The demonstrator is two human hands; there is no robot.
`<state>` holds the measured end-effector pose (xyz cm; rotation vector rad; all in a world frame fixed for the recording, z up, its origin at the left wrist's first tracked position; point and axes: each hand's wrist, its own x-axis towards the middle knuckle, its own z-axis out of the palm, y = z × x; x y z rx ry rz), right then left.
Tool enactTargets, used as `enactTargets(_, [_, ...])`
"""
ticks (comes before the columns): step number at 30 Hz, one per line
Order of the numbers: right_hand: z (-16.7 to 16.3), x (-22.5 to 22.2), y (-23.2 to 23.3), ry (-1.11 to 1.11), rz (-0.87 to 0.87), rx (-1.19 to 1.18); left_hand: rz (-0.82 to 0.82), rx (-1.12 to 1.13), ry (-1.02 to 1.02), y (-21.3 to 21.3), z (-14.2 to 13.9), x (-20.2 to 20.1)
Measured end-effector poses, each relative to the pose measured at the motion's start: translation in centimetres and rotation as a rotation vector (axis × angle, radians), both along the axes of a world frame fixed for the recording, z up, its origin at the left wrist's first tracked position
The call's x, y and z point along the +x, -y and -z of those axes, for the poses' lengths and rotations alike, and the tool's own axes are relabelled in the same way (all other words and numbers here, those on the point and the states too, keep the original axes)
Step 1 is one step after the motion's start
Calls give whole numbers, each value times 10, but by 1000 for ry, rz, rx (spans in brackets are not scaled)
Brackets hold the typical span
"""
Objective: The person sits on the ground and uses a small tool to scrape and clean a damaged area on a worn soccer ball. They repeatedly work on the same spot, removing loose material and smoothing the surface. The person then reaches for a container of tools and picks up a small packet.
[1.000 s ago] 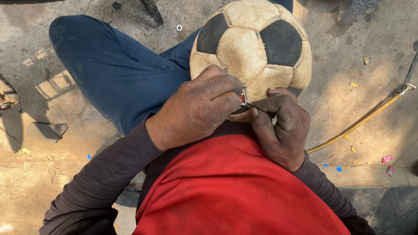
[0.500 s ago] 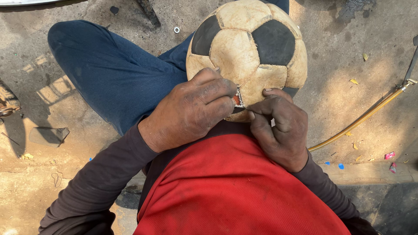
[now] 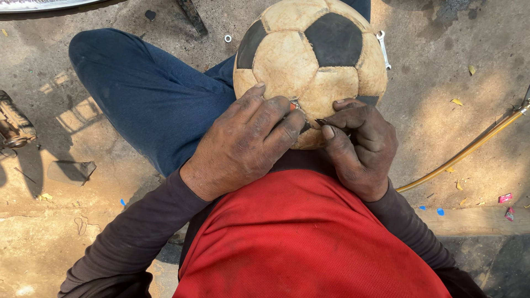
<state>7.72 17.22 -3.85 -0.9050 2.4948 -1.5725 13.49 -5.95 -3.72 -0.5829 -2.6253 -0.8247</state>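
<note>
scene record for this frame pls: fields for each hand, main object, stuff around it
left hand: left hand rests on the near side of the football, fingers curled at a seam
right hand: right hand pinches a thin dark tool against the same spot
main object: worn black-and-cream football held in the lap
clothing: red shirt, blue trousers
ground: wrench behind the ball, washer, yellow hose to the right
unclear: what the tool is

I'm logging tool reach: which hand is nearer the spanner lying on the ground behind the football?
Right. The right hand sits on the football's near side, below the spanner. The left hand grips the ball's lower left, farther across from it.
</note>
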Motion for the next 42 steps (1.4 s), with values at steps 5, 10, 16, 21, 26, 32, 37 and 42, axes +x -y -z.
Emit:
enactTargets(5, [20, -16, 15, -25, -33, -40, -74, -32, 39, 0, 5, 2])
enactTargets(10, [39, -34, 31, -39, -109, -62, -85, 15, 52, 10, 13, 4])
enactTargets(16, [47, -74, 50, 189, -181, -205, -123, 212, 101, 17, 23, -11])
enactTargets(21, [14, -91, 40, 400, -203, -438, -166, 235, 114, 19, 15, -24])
enactTargets(26, [-15, -69, 29, 97, -237, 101, -65, 365, 266, 24, 11, -31])
enactTargets(32, [-17, -61, 38, 52, -262, 179, -8, 511, 334, 31, 14, -35])
enactTargets(37, [-17, -58, 42, -15, -261, 191, -28, 544, 298, 32, 16, -32])
enactTargets(42, [-16, -56, 45, -36, -273, 246, -16, 548, 296, 34, 19, -30])
